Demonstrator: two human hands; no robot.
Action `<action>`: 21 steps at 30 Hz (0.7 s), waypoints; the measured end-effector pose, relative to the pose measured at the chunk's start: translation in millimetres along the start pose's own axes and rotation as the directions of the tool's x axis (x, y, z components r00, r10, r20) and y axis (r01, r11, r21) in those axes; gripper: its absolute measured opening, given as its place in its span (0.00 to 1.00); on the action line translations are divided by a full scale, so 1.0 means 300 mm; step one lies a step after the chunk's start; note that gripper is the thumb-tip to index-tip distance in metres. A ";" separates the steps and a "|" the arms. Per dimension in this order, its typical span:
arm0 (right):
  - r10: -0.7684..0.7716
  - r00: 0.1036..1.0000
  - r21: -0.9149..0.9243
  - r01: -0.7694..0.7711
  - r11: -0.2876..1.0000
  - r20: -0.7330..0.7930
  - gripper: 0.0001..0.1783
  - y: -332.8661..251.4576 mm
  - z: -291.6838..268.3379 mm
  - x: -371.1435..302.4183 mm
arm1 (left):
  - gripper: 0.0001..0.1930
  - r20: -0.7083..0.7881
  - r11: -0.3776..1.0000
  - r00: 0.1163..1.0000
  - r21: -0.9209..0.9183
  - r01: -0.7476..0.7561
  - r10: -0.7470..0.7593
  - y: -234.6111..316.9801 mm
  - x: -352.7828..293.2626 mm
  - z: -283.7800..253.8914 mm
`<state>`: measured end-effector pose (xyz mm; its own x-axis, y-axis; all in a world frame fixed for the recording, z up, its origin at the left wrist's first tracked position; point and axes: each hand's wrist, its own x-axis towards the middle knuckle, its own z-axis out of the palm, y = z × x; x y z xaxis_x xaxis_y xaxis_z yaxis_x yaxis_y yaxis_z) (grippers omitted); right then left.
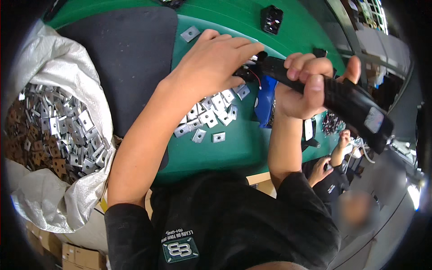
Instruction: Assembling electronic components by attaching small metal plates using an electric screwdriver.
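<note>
Green bench top under a spread of metal plates

Bench fills the upper middle of the frame, its edges bowed by the lens. Dark pad lies over its upper left part. At the left edge, a white sack gapes open, heaped with more square plates, each with a hole, silvery on the right and brownish on the left. Cardboard boxes at lower left.

Your left hand is at upper centre, back of the hand up, fingers bent and thumb below, clamped on a small black part. Most of that part is hidden by your fingers; a thin red wire trails from it on the right.

Your right hand, right of centre, is wrapped around a black handheld tool, with one digit sticking up past the grip. Tool slants from upper centre down to the right; its nose reaches the part beside your left fingertips. Contact: cannot tell.

Loose plates lie in a cluster below your left hand. Blue bin stands partly behind your right wrist. Black tray near the top edge. At lower right, another person's hand, beyond your right forearm.
</note>
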<state>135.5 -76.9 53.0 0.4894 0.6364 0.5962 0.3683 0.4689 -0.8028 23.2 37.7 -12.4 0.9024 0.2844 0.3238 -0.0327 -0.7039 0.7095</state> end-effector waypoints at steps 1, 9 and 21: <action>-0.049 0.999 0.034 0.049 0.998 0.008 0.39 -0.043 -0.008 0.006 | 0.36 0.010 1.000 1.000 0.005 -0.025 0.025 0.002 -0.001 0.000; -0.179 0.983 0.117 0.182 0.976 -0.036 0.29 -0.299 -0.210 -0.036 | 0.38 0.050 1.000 0.999 -0.009 -0.004 0.004 0.029 0.026 -0.028; -0.013 0.939 -0.032 0.002 0.999 -0.343 0.30 -0.217 -0.261 -0.085 | 0.33 0.052 0.909 0.981 0.387 0.154 -0.189 0.026 0.284 -0.140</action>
<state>161.0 -171.6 90.4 0.7264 0.3813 0.5717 0.3946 0.4497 -0.8013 81.7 83.7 46.9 0.9135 0.3778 0.1510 0.2758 -0.8479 0.4527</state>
